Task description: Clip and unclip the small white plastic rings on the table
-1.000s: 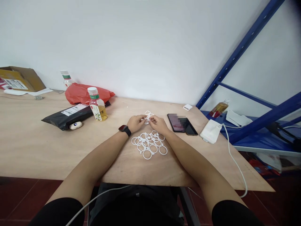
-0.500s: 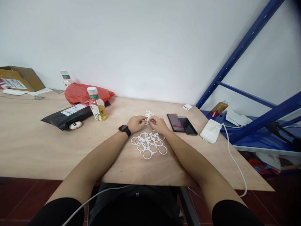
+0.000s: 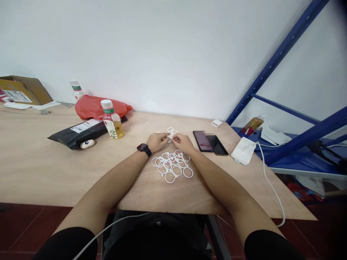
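Note:
Close together over the middle of the table, my left hand (image 3: 157, 142) and my right hand (image 3: 184, 143) pinch at a small white plastic ring (image 3: 171, 136). My fingers cover much of it, so how it is gripped on each side is partly hidden. Just beyond the fingertips, more white rings (image 3: 171, 130) show on the tabletop. Nearer to me, between my forearms, lies a loose pile of several white plastic rings (image 3: 168, 164), each with a small knob or clasp. A black watch (image 3: 144, 148) is on my left wrist.
Two phones (image 3: 203, 141) and a white power bank (image 3: 243, 151) with a cable lie to the right. A drink bottle (image 3: 112, 121), black parcel (image 3: 78, 133), small white case (image 3: 87, 144) and red bag (image 3: 94, 106) are on the left. Blue shelving (image 3: 284, 110) stands at the right.
My fingertips have shifted very slightly around the small white ring. The pile of rings and the other objects stay where they were.

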`<action>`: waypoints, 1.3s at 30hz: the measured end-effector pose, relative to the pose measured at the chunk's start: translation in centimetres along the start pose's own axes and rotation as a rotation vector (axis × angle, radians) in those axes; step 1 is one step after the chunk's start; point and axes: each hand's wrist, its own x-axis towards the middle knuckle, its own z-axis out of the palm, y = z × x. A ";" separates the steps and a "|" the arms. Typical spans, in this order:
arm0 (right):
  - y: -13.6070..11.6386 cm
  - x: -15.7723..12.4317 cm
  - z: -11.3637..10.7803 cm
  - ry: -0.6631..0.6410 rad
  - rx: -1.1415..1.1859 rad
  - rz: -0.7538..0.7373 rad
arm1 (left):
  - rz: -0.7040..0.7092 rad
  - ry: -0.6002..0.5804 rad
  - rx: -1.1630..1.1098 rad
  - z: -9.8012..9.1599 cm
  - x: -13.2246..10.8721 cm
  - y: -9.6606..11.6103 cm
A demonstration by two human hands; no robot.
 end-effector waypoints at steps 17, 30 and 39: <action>-0.8 -0.1 0.0 -0.089 -0.048 -0.027 | 0.023 -0.002 0.043 -0.1 0.1 0.0; -0.6 -0.2 0.1 -0.089 -0.020 -0.048 | 0.087 0.017 -0.038 0.2 0.2 -0.6; -0.7 -0.2 0.2 -0.108 -0.043 -0.029 | 0.100 0.030 -0.071 0.3 0.3 -0.5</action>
